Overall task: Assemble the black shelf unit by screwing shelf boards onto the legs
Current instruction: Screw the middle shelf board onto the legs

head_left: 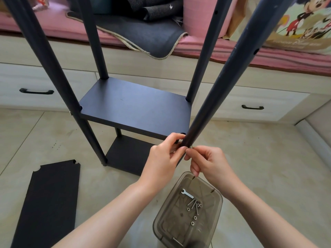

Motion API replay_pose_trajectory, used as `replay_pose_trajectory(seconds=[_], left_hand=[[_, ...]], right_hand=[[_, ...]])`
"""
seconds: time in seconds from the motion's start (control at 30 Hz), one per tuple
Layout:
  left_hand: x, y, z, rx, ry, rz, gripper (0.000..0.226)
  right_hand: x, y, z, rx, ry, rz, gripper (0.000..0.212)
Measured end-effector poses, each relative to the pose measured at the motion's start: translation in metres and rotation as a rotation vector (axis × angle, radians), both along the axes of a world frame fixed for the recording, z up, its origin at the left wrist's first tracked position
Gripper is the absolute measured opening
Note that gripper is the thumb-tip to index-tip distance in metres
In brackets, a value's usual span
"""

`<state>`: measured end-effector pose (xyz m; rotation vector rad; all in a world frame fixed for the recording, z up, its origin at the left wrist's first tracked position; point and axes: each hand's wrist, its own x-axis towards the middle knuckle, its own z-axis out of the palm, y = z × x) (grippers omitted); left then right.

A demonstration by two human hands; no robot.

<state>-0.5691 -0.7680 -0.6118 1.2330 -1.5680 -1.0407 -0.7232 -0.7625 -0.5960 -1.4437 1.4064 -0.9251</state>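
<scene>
- Shelf unit (136, 108) stands on tiled floor (259, 158), four black legs rising past top of view.
- Upper shelf board (132, 106) sits between the legs; lower shelf board (129, 153) lies beneath it, close to the floor.
- Near right leg (220, 90) leans toward the camera; both hands meet at it, level with the front right corner of the upper board.
- Left hand (164, 158): fingers curled round the leg and board corner, gripping there.
- Right hand (207, 161): thumb and fingertips pinch something small against the leg; the object itself is too hidden to identify.
- Loose shelf board (48, 203) lies flat on the floor at lower left, notched corners visible, well apart from the unit.
- Translucent grey tray (161, 222) on the floor just below the hands holds a small wrench (187, 193), several screws (194, 204) and nuts (193, 220).
- Background: pale drawers with black handles (36, 91), pink cushion (232, 49) above.
</scene>
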Motion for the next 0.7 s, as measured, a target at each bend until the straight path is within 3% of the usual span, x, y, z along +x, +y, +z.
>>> replay_pose_trajectory(seconds=[0.4,0.57,0.7], left_hand=[[0.003,0.006,-0.006,-0.067,-0.058,-0.035,0.049],[0.003,0.013,0.001,0.003,0.142,0.076,0.031],[0.002,0.015,0.007,0.227,0.46,0.366,0.02]], right_hand=[[-0.011,-0.013,0.008,-0.288,0.269,-0.041,0.034],[-0.01,-0.012,0.012,-0.232,0.095,0.053,0.043],[-0.01,-0.015,0.013,-0.198,0.077,0.094,0.047]])
